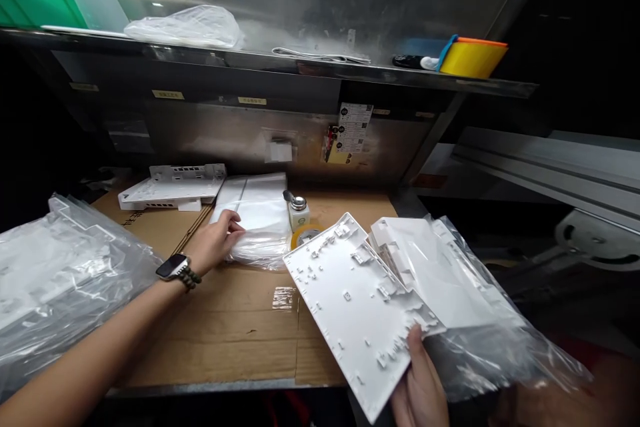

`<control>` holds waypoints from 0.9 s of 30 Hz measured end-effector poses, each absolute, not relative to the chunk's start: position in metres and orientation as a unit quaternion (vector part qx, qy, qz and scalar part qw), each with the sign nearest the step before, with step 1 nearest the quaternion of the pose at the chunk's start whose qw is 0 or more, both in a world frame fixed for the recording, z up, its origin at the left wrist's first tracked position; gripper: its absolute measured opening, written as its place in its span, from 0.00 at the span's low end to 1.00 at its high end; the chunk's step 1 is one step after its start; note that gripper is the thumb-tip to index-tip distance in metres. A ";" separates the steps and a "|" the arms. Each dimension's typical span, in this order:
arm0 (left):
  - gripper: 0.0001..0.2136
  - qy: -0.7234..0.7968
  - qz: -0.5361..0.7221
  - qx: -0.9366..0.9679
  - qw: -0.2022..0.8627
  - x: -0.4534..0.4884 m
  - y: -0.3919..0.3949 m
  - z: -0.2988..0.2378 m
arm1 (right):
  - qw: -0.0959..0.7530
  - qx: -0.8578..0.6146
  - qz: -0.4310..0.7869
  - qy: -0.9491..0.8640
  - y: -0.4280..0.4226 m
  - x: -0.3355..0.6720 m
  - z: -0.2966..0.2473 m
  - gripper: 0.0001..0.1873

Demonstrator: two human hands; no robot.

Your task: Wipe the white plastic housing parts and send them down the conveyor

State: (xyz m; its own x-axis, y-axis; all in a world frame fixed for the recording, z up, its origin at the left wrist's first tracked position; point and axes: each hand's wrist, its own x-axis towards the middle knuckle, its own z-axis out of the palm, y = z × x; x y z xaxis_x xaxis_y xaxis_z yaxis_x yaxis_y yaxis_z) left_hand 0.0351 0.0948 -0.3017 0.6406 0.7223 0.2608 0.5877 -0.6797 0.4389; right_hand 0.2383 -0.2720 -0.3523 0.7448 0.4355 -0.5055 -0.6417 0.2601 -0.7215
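My left hand (216, 240), with a watch and bead bracelet at the wrist, reaches forward and pinches the near edge of a stack of clear plastic bags (256, 217) lying on the cardboard-covered bench (235, 320). My right hand (419, 387) grips the lower edge of a white plastic panel (353, 300), held tilted with its ribbed inner face up. Just right of the panel lie more white plastic parts (440, 267) on a clear bag.
A bagged pile of white parts (55, 273) lies at the left. Two white panels (173, 188) rest at the back left. A small pump bottle (299, 210) and a tape roll (306, 233) stand mid-bench. The shelf above holds a yellow container (473, 57) and a plastic bag (187, 27).
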 end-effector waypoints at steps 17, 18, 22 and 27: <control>0.16 0.354 0.237 0.882 0.203 0.051 0.080 -0.309 | 0.785 -0.501 0.339 0.138 -0.285 0.235 -0.360 0.53; 0.15 0.361 0.245 0.872 0.222 0.051 0.084 -0.306 | 0.783 -0.503 0.339 0.142 -0.286 0.235 -0.361 0.53; 0.22 0.379 0.259 0.823 0.334 0.048 0.106 -0.301 | 0.773 -0.507 0.349 0.152 -0.288 0.234 -0.360 0.53; 0.21 0.382 0.260 0.759 0.458 0.044 0.120 -0.304 | 0.786 -0.465 0.374 0.161 -0.280 0.229 -0.350 0.50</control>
State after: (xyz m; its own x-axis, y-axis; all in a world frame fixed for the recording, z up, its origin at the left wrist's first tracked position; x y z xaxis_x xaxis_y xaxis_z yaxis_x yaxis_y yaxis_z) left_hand 0.0441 0.1196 -0.3041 0.5721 0.8189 0.0454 0.3425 -0.2889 0.8940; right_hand 0.2289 -0.2802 -0.3497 0.6684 0.4388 -0.6006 -0.7378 0.2881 -0.6105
